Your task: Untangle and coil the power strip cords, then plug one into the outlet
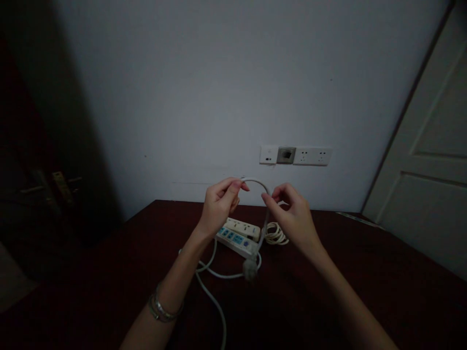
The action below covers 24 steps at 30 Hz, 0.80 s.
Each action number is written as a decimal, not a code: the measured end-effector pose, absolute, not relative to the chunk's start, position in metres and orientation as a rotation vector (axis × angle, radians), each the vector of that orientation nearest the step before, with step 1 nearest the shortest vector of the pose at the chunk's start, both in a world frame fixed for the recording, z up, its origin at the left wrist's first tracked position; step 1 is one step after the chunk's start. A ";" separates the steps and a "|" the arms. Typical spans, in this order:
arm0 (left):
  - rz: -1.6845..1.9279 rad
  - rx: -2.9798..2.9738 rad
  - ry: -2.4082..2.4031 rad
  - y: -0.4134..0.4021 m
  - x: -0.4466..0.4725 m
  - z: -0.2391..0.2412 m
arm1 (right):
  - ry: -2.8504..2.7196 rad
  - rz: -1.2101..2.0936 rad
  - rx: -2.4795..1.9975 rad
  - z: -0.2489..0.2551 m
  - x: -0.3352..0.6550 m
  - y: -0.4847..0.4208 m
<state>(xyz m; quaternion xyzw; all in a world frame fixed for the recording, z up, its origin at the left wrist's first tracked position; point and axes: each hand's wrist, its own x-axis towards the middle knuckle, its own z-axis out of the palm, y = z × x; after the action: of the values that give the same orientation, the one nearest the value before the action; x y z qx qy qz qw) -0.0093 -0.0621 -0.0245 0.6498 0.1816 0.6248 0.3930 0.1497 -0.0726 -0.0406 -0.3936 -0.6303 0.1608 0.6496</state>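
Between my hands a white power cord (256,180) arches above the table. My left hand (221,199) pinches it at the left end of the arch. On the right side of the arch, my right hand (290,209) has thumb and fingertips closed at the cord. From there the cord drops to a plug (250,269), which hangs blurred in front of a power strip (237,242) with blue sockets. Behind that strip lies a second, cream power strip (243,227). A coiled cream cord (275,234) rests beside them, partly behind my right hand.
The dark red table (146,262) reaches back to a pale wall. Wall sockets (295,155) sit low on that wall. More white cord (213,296) trails toward the table's front. A white panelled door (430,165) stands at the right, a dark door with a handle (62,187) at the left.
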 end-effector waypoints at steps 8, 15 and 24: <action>1.844 1.485 0.509 -0.054 -0.030 -0.018 | -1.705 1.279 -0.733 -0.035 0.153 -0.084; 1.701 1.448 0.583 -0.035 -0.047 -0.023 | -1.436 1.604 -0.537 -0.040 0.143 -0.080; 1.160 1.691 0.828 -0.011 -0.030 -0.060 | -1.030 1.544 -0.366 -0.036 0.157 -0.069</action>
<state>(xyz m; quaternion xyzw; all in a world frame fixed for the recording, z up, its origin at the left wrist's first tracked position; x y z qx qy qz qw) -0.0296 -0.0111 -0.0604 0.6833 0.3345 0.4690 0.4486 0.1566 -0.0689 -0.0357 -0.1567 -0.4414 0.6621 0.5851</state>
